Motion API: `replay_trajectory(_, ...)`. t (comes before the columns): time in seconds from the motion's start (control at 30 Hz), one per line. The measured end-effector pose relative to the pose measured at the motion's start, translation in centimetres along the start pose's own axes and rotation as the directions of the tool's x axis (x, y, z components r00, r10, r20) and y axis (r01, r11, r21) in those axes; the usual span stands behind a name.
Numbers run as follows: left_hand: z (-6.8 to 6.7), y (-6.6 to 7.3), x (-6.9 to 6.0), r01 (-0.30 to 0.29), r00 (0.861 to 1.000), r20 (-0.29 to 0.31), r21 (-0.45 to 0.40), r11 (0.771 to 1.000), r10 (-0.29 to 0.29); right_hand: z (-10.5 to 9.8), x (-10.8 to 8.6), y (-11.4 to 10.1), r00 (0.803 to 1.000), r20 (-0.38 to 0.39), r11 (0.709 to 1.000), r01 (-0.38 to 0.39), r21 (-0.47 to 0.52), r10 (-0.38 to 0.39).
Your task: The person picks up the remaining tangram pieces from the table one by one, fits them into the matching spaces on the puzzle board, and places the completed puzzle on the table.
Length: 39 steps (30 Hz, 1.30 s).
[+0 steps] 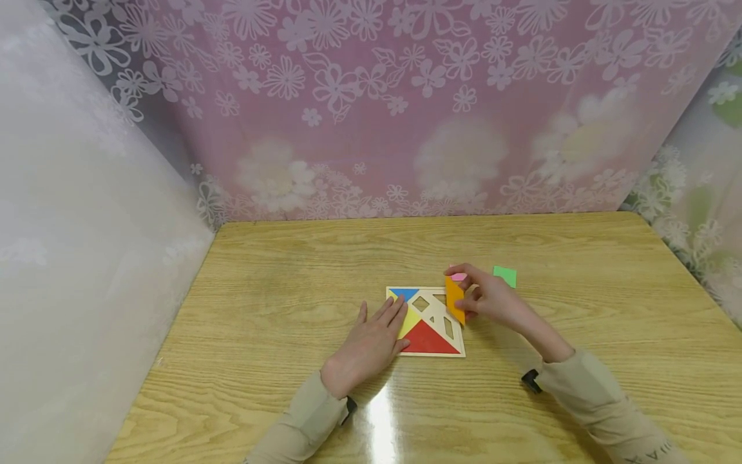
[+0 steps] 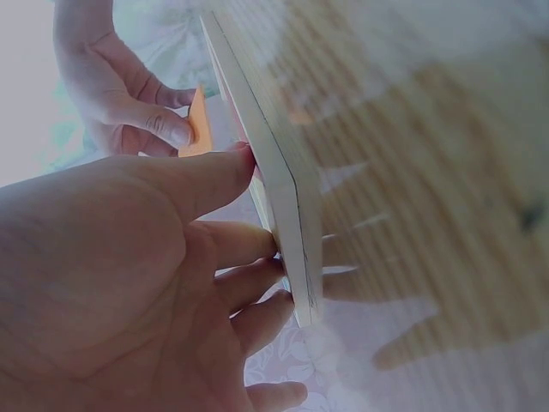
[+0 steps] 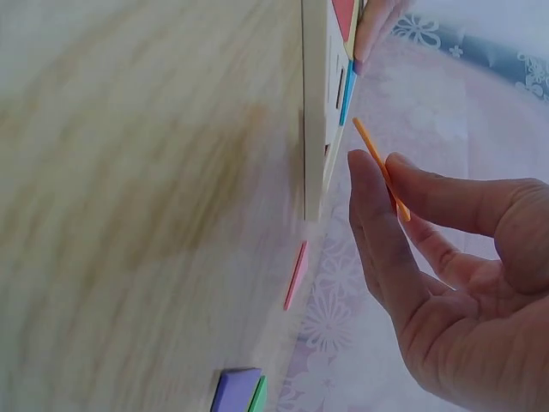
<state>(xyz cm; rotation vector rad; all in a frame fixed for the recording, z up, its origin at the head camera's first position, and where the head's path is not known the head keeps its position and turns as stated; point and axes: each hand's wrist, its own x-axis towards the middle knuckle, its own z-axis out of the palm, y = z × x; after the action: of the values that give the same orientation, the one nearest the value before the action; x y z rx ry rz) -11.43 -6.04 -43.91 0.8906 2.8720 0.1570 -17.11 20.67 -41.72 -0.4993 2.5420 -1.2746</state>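
Observation:
My right hand (image 1: 493,299) pinches a thin orange tangram piece (image 1: 455,296) between thumb and fingers, tilted over the right side of a pale tangram board (image 1: 431,355). In the right wrist view, the orange piece (image 3: 369,142) is held apart from the board's surface. My left hand (image 1: 368,341) lies across the board's left part with fairly straight fingers touching it. Set into the board are a blue triangle (image 1: 404,294), a yellow piece (image 1: 410,319) partly under my fingers, and a large red triangle (image 1: 429,338). Several cut-outs show in the board's right half.
A pink piece (image 1: 458,277), partly hidden by my right hand, lies behind the board. Farther right is a green piece (image 1: 505,276); the right wrist view shows a purple piece (image 3: 234,390) beside it. Flowered cloth (image 1: 371,129) hangs behind the wooden table (image 1: 278,277).

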Motion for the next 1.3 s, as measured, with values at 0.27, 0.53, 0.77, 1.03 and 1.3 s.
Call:
replay_trajectory(0.27,-0.1,0.0,0.0,0.002,1.0,0.007,-0.011,1.0,-0.002,0.6,-0.3,-0.2,0.999,0.026,1.0,0.022,0.005,-0.022)
replay_trajectory(0.53,0.0,0.1,0.0,0.009,1.0,0.011,-0.008,1.0,-0.009,1.2,-0.5,-0.2,0.999,0.04,1.0,0.022,0.022,-0.023)
replay_trajectory(0.77,-0.1,0.1,0.0,0.008,1.0,0.013,-0.01,1.0,-0.007,1.3,-0.7,0.0,0.996,0.01,0.99,0.094,-0.107,-0.094)
replay_trajectory(1.03,-0.2,0.1,0.0,0.003,1.0,0.008,0.002,1.0,-0.003,1.5,-0.7,-0.3,0.995,0.023,0.983,0.101,-0.153,-0.098)
replay_trajectory(1.3,-0.2,0.1,0.1,0.005,1.0,0.01,0.003,1.0,-0.005,1.6,-0.7,0.1,0.993,0.038,0.979,0.12,-0.162,-0.115)
